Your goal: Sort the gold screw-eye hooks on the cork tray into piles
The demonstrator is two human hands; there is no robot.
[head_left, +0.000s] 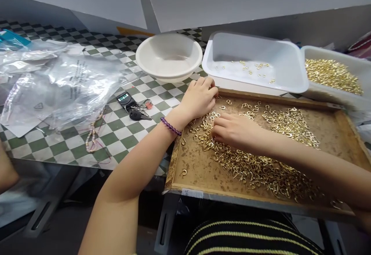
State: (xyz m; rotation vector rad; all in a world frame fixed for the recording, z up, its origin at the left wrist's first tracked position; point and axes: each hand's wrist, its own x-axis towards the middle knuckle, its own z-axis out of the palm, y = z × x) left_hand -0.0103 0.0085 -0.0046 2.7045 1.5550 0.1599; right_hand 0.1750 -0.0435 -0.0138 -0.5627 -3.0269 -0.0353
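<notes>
Small gold-coloured metal screw hooks (pixel 252 170) lie heaped in a shallow wooden tray (pixel 199 172). My left hand (pixel 199 97) rests over the tray's far left corner, fingers curled in; a purple bead bracelet (pixel 171 126) circles that wrist. To its right, my right hand (pixel 232 129) reaches into the left part of the heap with bent, closed fingers. What either hand has between its fingertips is hidden. A few loose hooks lie around both hands.
Behind the tray stand a white round bowl (pixel 169 73), a white rectangular bin (pixel 255 79) with several hooks, and another bin (pixel 333 73) full of gold pieces. Leftward lie keys (pixel 135 115), clear plastic bags (pixel 72 81) and a beaded strand (pixel 92 135). Another person's arm (pixel 6 170) shows at the left edge.
</notes>
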